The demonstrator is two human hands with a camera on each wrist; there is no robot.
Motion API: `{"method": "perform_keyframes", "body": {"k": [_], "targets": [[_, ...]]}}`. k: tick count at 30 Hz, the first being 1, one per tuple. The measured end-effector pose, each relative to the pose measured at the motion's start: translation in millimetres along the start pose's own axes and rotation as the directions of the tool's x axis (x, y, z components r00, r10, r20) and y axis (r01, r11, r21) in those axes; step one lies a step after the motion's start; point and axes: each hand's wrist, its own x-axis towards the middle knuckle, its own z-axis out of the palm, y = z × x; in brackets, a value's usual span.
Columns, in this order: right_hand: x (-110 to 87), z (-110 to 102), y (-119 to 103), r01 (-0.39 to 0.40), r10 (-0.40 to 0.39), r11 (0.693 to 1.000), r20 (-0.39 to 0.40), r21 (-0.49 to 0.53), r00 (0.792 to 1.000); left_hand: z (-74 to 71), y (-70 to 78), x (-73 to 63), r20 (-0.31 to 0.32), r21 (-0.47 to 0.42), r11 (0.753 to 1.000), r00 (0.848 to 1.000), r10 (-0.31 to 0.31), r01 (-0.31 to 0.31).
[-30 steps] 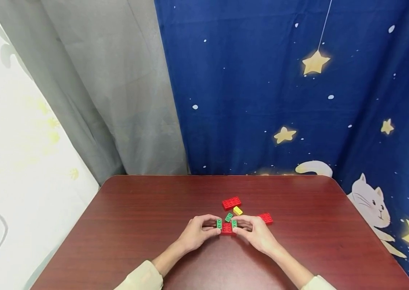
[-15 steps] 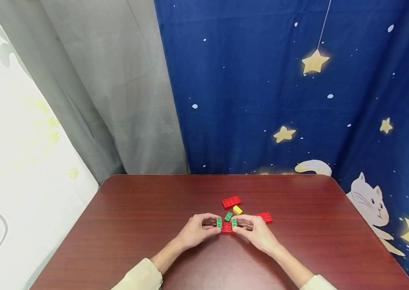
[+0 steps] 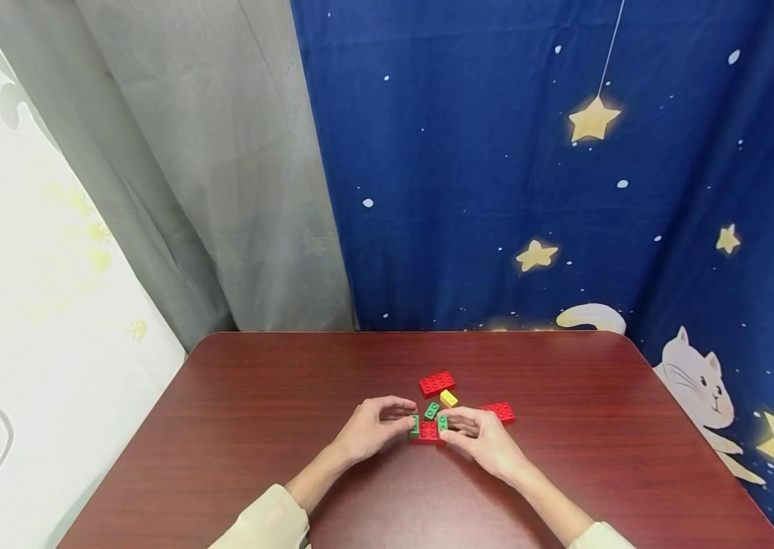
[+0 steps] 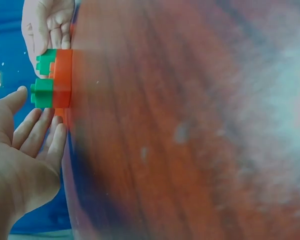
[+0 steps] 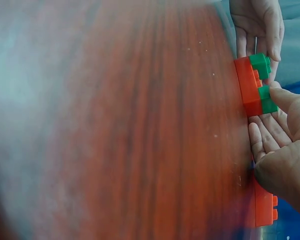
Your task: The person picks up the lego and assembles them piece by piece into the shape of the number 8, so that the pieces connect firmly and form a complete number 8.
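Note:
A red building brick [image 3: 428, 431] lies on the table between the two hands, studs up. A green two-stud brick sits on each end: the left green brick [image 4: 44, 93] and the right green brick [image 5: 268, 99]. My left hand [image 3: 367, 431] is beside the left end, its thumb and fingers spread and apart from the green brick in the left wrist view. My right hand [image 3: 489, 442] pinches the right green brick between thumb and fingers, the thumb against its near side. Just behind the red brick lies a loose green brick [image 3: 431, 411].
A yellow brick [image 3: 449, 399] and a second red brick [image 3: 437, 383] lie farther back on the brown table [image 3: 290, 381]. Another red brick [image 3: 502, 412] is right behind the right hand, partly hidden by it. Curtains hang beyond the far table edge.
The left hand has let go of the left green brick, its fingers opening and shifting slightly back and left. The right hand keeps its pinch in the same place.

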Motion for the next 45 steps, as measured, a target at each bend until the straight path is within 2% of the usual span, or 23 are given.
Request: {"method": "perform_keyframes", "body": {"k": [8, 15, 24, 30, 37, 45], "targets": [[-1.0, -1, -1, -0.008, 0.008, 1.0, 0.004, 0.014, 1.0, -3.7, -0.3, 9.9, -0.041, 0.008, 1.0, 0.999, 0.022, -0.022], [-3.1, -1, -1, 0.015, -0.015, 1.0, 0.004, 0.007, 1.0, -3.3, -2.1, 16.8, -0.068, 0.003, 1.0, 0.998, 0.008, -0.007], [-1.5, 0, 0, 0.003, -0.003, 1.0, 0.008, 0.005, 1.0, 0.6, -6.7, 26.4, -0.104, 0.005, 1.0, 0.994, 0.02, -0.02], [-1.4, 0, 0, 0.0, 0.0, 1.0, 0.01, 0.003, 1.0, 3.0, -8.8, 35.9, -0.128, -0.014, 1.0, 0.992, 0.004, -0.006], [-3.1, -2, -2, 0.036, -0.037, 0.998, 0.013, 0.045, 0.999, 8.2, -7.6, 47.0, -0.15, 0.012, 1.0, 0.989, -0.018, 0.02], [-2.6, -2, -2, 0.016, -0.018, 0.997, 0.017, 0.074, 1.0, 15.4, -3.6, 56.4, -0.182, 0.026, 0.999, 0.983, -0.019, 0.024]]}}
